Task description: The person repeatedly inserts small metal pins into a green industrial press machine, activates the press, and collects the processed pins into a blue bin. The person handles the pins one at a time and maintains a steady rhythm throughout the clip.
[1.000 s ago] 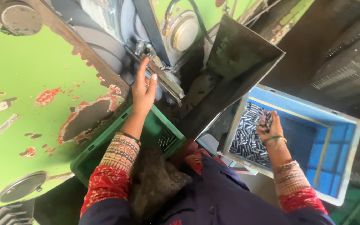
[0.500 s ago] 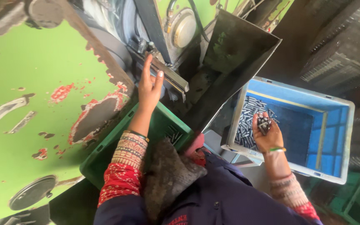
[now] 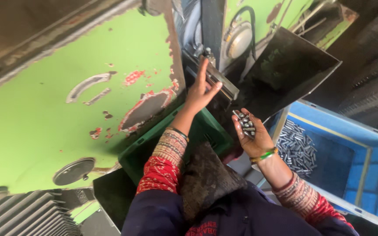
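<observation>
Looking down, we see the right hand [image 3: 252, 133] turned palm up and cupped around a small heap of short metal pins [image 3: 244, 123], fingers curled loosely about them. It hovers between the green crate [image 3: 154, 150] and the blue crate [image 3: 364, 148], just under the dark metal chute [image 3: 289, 70]. More pins [image 3: 296, 148] of the same kind lie piled in the blue crate's near corner. The left hand [image 3: 200, 89] is raised with fingers straight and spread, empty, its fingertips reaching the metal fixture [image 3: 217, 78] of the chipped green machine [image 3: 88, 100], above the green crate.
</observation>
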